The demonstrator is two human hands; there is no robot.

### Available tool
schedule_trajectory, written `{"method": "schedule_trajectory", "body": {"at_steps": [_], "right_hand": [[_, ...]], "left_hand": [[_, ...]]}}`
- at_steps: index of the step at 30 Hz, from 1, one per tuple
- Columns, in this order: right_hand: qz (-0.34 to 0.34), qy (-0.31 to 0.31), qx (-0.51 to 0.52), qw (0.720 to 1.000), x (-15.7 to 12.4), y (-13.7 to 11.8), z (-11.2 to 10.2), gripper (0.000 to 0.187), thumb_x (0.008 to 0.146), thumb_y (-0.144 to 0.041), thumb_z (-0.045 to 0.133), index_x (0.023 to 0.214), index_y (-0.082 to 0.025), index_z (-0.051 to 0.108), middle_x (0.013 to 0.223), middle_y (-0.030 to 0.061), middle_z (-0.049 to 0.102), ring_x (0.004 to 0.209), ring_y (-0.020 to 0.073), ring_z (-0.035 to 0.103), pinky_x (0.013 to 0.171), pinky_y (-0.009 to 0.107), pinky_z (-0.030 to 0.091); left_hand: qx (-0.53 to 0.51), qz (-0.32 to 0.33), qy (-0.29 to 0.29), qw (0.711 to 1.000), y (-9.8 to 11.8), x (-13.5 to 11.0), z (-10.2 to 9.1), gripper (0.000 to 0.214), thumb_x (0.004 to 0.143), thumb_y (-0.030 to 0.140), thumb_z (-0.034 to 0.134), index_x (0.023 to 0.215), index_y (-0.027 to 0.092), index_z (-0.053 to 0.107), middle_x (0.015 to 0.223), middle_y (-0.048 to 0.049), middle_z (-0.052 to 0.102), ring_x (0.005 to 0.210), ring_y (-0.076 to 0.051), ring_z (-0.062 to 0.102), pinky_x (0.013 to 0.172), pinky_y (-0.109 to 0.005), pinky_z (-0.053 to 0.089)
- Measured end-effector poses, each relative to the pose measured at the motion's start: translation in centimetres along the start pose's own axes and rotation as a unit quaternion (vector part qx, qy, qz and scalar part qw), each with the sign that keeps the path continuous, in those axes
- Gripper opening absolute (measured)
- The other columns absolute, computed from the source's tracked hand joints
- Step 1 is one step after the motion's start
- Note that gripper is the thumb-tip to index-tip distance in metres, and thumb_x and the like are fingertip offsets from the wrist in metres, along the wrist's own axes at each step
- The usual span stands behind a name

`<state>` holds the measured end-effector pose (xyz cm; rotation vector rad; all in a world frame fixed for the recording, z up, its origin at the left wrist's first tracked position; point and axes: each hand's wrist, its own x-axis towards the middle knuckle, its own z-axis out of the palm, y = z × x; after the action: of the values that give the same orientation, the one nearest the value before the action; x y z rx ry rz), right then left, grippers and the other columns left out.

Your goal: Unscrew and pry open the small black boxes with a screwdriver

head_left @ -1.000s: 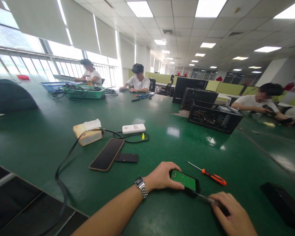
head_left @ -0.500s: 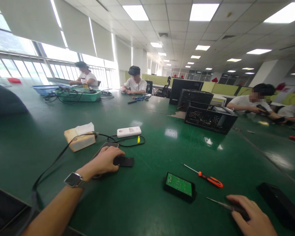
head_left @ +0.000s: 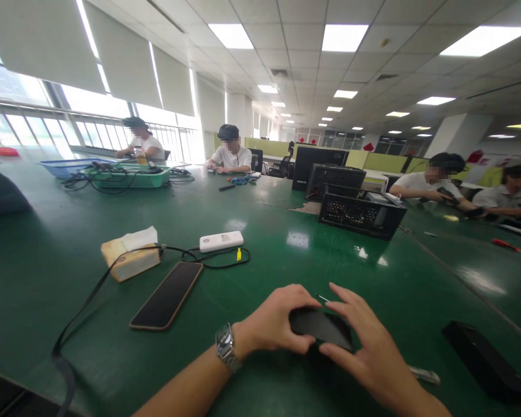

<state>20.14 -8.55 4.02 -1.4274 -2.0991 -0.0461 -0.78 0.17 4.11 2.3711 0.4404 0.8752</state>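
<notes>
A black plastic cover (head_left: 319, 325) is held low over the table, where the black case with the green circuit board lay; that case and board are hidden from sight. My left hand (head_left: 282, 318) grips the cover's left end between thumb and fingers. Around its right end curls my right hand (head_left: 364, 341), thumb at the near edge and fingers at the far edge. A thin screwdriver shaft (head_left: 324, 298) shows behind the cover. Past my right wrist, the end of a slim pointed tool (head_left: 425, 375) sticks out, mostly covered.
A dark phone (head_left: 167, 295) lies left of my hands, with a tissue pack (head_left: 130, 255), a white power bank (head_left: 221, 241) and a black cable behind. At right lies a long black casing (head_left: 486, 362). Computer parts (head_left: 360, 214) and cable baskets (head_left: 130, 177) stand farther back; several people sit around.
My left hand has carried the black cover from beside the phone rightward to the circuit-board case. My right hand has let go of the pointed tool and moved left to the cover.
</notes>
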Motion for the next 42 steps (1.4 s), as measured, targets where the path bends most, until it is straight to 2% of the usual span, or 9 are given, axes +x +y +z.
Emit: {"method": "schedule_trajectory", "body": {"at_steps": [6, 10, 13, 22, 28, 31, 34, 37, 42], "right_hand": [[-0.041, -0.072, 0.036, 0.996, -0.1, 1.6, 1.4, 0.044, 0.088, -0.034, 0.057, 0.13, -0.02, 0.056, 0.125, 0.0084, 0.064, 0.111, 0.0223, 0.063, 0.094, 0.034, 0.052], [-0.021, -0.013, 0.032, 0.999, -0.6, 2.9, 1.3, 0.038, 0.091, -0.034, 0.052, 0.126, -0.021, 0.06, 0.123, 0.0077, 0.066, 0.11, 0.0218, 0.064, 0.094, 0.035, 0.052], [-0.037, -0.016, 0.016, 0.999, -0.4, 2.7, 1.5, 0.036, 0.093, -0.033, 0.049, 0.127, -0.025, 0.06, 0.123, 0.0069, 0.066, 0.111, 0.0217, 0.062, 0.093, 0.037, 0.052], [-0.073, -0.088, -0.096, 0.989, -0.8, 0.1, 3.9, 0.037, 0.093, -0.029, 0.049, 0.128, -0.034, 0.058, 0.122, 0.0085, 0.065, 0.104, 0.0237, 0.064, 0.086, 0.041, 0.054], [-0.081, -0.055, -0.101, 0.99, -0.7, 0.1, 4.2, 0.035, 0.093, -0.031, 0.048, 0.124, -0.03, 0.062, 0.115, 0.0087, 0.067, 0.098, 0.0226, 0.066, 0.082, 0.036, 0.055], [-0.013, 0.021, -0.115, 0.993, 0.3, 3.7, 1.7, 0.037, 0.094, -0.036, 0.043, 0.122, -0.024, 0.064, 0.113, 0.0096, 0.068, 0.101, 0.0235, 0.065, 0.086, 0.037, 0.053], [0.164, 0.085, -0.205, 0.961, 1.0, 10.4, -2.5, 0.043, 0.093, -0.045, 0.039, 0.118, -0.022, 0.065, 0.11, 0.0105, 0.07, 0.095, 0.029, 0.067, 0.075, 0.04, 0.053], [0.298, 0.019, -0.273, 0.914, 0.7, 17.4, -6.0, 0.052, 0.092, -0.049, 0.031, 0.111, -0.016, 0.066, 0.085, 0.0184, 0.073, 0.07, 0.0352, 0.068, 0.054, 0.041, 0.047], [0.329, -0.045, -0.226, 0.916, -0.9, 23.5, -6.3, 0.044, 0.089, -0.048, 0.034, 0.098, -0.016, 0.062, 0.078, 0.0202, 0.07, 0.063, 0.0346, 0.067, 0.052, 0.041, 0.044]], "left_hand": [[-0.029, -0.031, 0.056, 0.998, -1.4, -1.3, -0.1, 0.052, 0.062, 0.033, 0.082, 0.108, 0.019, 0.064, 0.101, -0.0053, 0.067, 0.09, -0.021, 0.06, 0.082, -0.029, 0.047], [0.001, -0.138, 0.258, 0.956, -3.8, -2.1, -2.3, 0.023, 0.08, 0.032, 0.066, 0.098, 0.017, 0.065, 0.089, -0.0037, 0.067, 0.078, -0.017, 0.059, 0.066, -0.024, 0.045], [-0.003, -0.186, 0.335, 0.924, -5.2, -2.2, -2.6, 0.021, 0.085, 0.034, 0.059, 0.091, 0.015, 0.066, 0.08, -0.003, 0.065, 0.069, -0.015, 0.058, 0.058, -0.022, 0.043], [0.017, -0.174, 0.277, 0.945, -5.4, -2.3, -1.0, 0.016, 0.084, 0.029, 0.06, 0.089, 0.015, 0.067, 0.077, -0.0017, 0.066, 0.068, -0.014, 0.059, 0.059, -0.022, 0.044], [0.029, -0.175, 0.259, 0.949, -5.2, -2.3, -1.0, 0.016, 0.084, 0.028, 0.059, 0.088, 0.015, 0.067, 0.078, -0.0022, 0.068, 0.069, -0.014, 0.06, 0.061, -0.023, 0.045], [0.031, -0.179, 0.257, 0.949, -5.1, -2.3, -1.1, 0.017, 0.085, 0.028, 0.057, 0.088, 0.015, 0.067, 0.079, -0.0026, 0.068, 0.069, -0.014, 0.06, 0.062, -0.023, 0.046], [0.035, -0.181, 0.257, 0.949, -5.0, -2.3, -1.1, 0.017, 0.084, 0.028, 0.057, 0.087, 0.015, 0.068, 0.078, -0.0026, 0.067, 0.069, -0.014, 0.059, 0.063, -0.024, 0.047], [0.036, -0.182, 0.249, 0.951, -4.9, -2.1, -0.8, 0.016, 0.084, 0.027, 0.058, 0.085, 0.015, 0.068, 0.076, -0.0023, 0.067, 0.067, -0.014, 0.059, 0.063, -0.024, 0.047], [0.035, -0.188, 0.238, 0.952, -5.1, -2.1, -0.5, 0.015, 0.083, 0.025, 0.058, 0.086, 0.015, 0.068, 0.076, -0.0023, 0.067, 0.068, -0.014, 0.059, 0.063, -0.023, 0.046]]}}
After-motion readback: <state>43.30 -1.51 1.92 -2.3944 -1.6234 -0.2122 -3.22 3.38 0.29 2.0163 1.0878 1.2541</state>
